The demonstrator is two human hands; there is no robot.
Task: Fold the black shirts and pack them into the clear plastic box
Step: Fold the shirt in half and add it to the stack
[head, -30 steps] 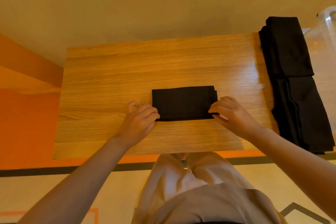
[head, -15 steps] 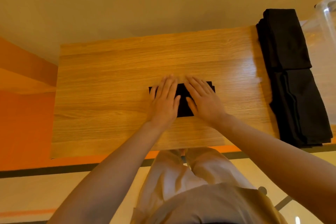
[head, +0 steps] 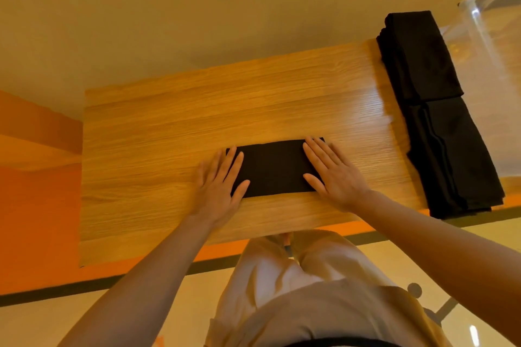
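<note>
A black shirt (head: 275, 167), folded into a small rectangle, lies flat in the middle of the wooden table (head: 174, 121). My left hand (head: 221, 183) lies flat with straight fingers on the shirt's left end. My right hand (head: 334, 170) presses flat on its right end. Two stacks of folded black shirts (head: 439, 115) lie along the table's right edge. The clear plastic box (head: 492, 45) stands beyond them at the far right, partly cut off by the frame.
The table's near edge is close to my legs. An orange wall band and a lower ledge run to the left of the table. Bare wood lies to the left of and behind the folded shirt.
A second ago both hands pinched the shirt's near corners. They then pressed side by side on its middle, and have now slid apart to its two ends.
</note>
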